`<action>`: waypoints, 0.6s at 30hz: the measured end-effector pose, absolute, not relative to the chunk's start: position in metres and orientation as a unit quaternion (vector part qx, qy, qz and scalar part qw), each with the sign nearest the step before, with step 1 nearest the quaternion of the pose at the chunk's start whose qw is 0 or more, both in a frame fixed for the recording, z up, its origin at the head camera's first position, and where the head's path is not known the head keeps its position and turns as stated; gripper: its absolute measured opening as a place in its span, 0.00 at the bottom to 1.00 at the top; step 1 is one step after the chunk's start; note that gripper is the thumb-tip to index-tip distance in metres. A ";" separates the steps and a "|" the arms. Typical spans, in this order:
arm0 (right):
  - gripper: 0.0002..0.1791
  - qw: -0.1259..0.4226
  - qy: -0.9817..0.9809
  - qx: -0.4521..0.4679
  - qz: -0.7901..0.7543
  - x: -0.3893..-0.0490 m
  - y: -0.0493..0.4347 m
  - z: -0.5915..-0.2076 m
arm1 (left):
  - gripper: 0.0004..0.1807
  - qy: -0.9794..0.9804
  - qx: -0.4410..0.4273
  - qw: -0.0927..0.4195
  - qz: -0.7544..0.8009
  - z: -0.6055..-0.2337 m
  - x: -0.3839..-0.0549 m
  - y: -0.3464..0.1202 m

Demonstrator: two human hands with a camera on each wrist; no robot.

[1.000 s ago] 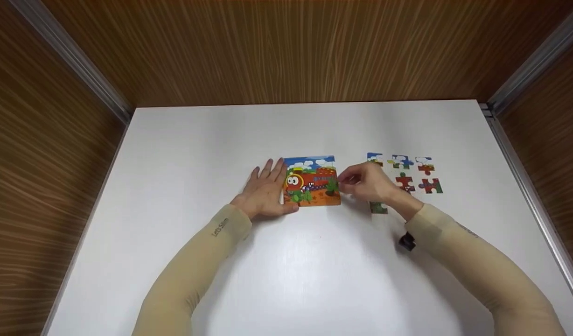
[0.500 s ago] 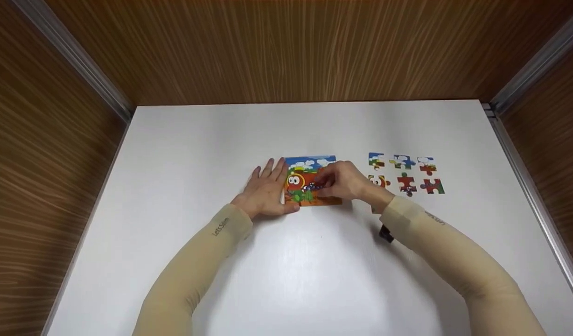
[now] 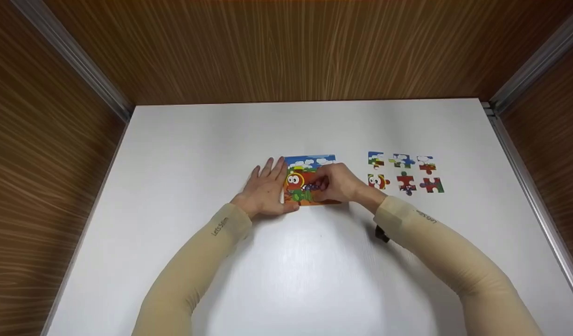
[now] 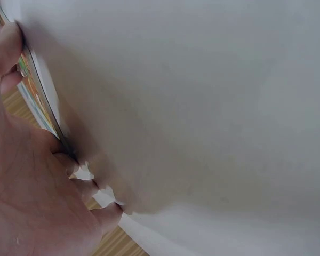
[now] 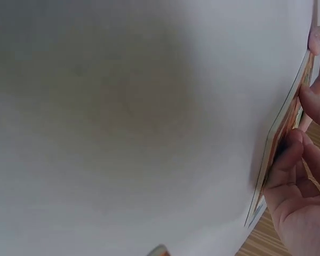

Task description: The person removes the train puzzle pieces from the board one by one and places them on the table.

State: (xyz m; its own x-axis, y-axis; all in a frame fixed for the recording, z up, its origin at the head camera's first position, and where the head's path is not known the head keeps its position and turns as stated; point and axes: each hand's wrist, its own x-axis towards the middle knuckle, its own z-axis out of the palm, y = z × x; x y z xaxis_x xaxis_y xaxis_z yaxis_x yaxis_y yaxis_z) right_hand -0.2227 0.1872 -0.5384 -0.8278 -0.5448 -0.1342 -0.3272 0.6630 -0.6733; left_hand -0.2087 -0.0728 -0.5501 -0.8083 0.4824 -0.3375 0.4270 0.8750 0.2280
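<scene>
A flat square jigsaw board [image 3: 310,160] with a cartoon train picture lies mid-table in the head view. My left hand [image 3: 264,192] lies flat and spread at its left side, thumb along the lower corner and index finger by the left edge. Over the board's right half my right hand [image 3: 338,182] bends its fingers down, thumb and fingertips touching the picture. The right wrist view shows that thumb [image 5: 316,106] and the curled fingers apart on the surface; whether a piece sits between them is hidden.
To the right lie several loose puzzle pieces [image 3: 403,160] in rows, among them an eyed face piece [image 3: 376,181]. A dark device [image 3: 382,233] hangs under the right wrist. Wood-grain panels [image 3: 286,51] enclose the white table [image 3: 286,270] at the back and sides.
My right hand has moved left from the board's right edge onto the picture, then settled there. Its forearm now covers a lower loose piece. My left hand has not moved.
</scene>
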 end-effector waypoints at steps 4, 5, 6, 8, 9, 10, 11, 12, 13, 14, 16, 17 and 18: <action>0.16 0.152 0.901 -0.258 -0.314 -0.222 0.187 -0.537 | 0.70 0.948 0.242 0.195 0.067 -0.550 -0.209 -0.073; 0.15 0.149 0.902 -0.260 -0.310 -0.222 0.188 -0.537 | 0.71 0.948 0.242 0.195 0.064 -0.550 -0.209 -0.072; 0.15 0.147 0.904 -0.261 -0.306 -0.222 0.188 -0.537 | 0.71 0.948 0.242 0.195 0.064 -0.550 -0.209 -0.072; 0.15 0.146 0.906 -0.262 -0.297 -0.222 0.187 -0.536 | 0.71 0.949 0.241 0.194 0.062 -0.550 -0.209 -0.072; 0.15 0.147 0.907 -0.262 -0.295 -0.222 0.187 -0.536 | 0.71 0.949 0.240 0.195 0.061 -0.550 -0.210 -0.073; 0.16 0.149 0.908 -0.261 -0.292 -0.222 0.186 -0.536 | 0.71 0.949 0.240 0.194 0.062 -0.550 -0.210 -0.073; 0.16 0.151 0.909 -0.258 -0.290 -0.222 0.186 -0.536 | 0.71 0.949 0.240 0.194 0.061 -0.550 -0.210 -0.073; 0.16 0.153 0.910 -0.255 -0.288 -0.223 0.186 -0.536 | 0.71 0.949 0.240 0.194 0.062 -0.550 -0.210 -0.073; 0.17 0.155 0.911 -0.252 -0.287 -0.223 0.185 -0.535 | 0.71 0.949 0.240 0.195 0.062 -0.551 -0.210 -0.073; 0.17 0.157 0.912 -0.249 -0.286 -0.224 0.185 -0.535 | 0.71 0.949 0.240 0.195 0.063 -0.551 -0.210 -0.073; 0.17 0.158 0.913 -0.245 -0.286 -0.224 0.184 -0.535 | 0.71 0.949 0.240 0.195 0.065 -0.551 -0.210 -0.073; 0.17 0.159 0.913 -0.243 -0.287 -0.224 0.184 -0.535 | 0.71 0.948 0.241 0.196 0.066 -0.551 -0.210 -0.073; 0.16 0.158 0.913 -0.241 -0.288 -0.224 0.184 -0.536 | 0.71 0.948 0.242 0.196 0.068 -0.551 -0.210 -0.073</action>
State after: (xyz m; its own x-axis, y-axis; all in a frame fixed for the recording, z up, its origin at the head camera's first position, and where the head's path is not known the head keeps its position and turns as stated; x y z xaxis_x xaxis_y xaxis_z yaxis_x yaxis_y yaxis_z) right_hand -0.2237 0.1844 -0.5357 -0.8340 -0.5309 -0.1503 -0.3487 0.7182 -0.6021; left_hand -0.2097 -0.0733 -0.5507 -0.8065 0.4849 -0.3382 0.4320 0.8739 0.2228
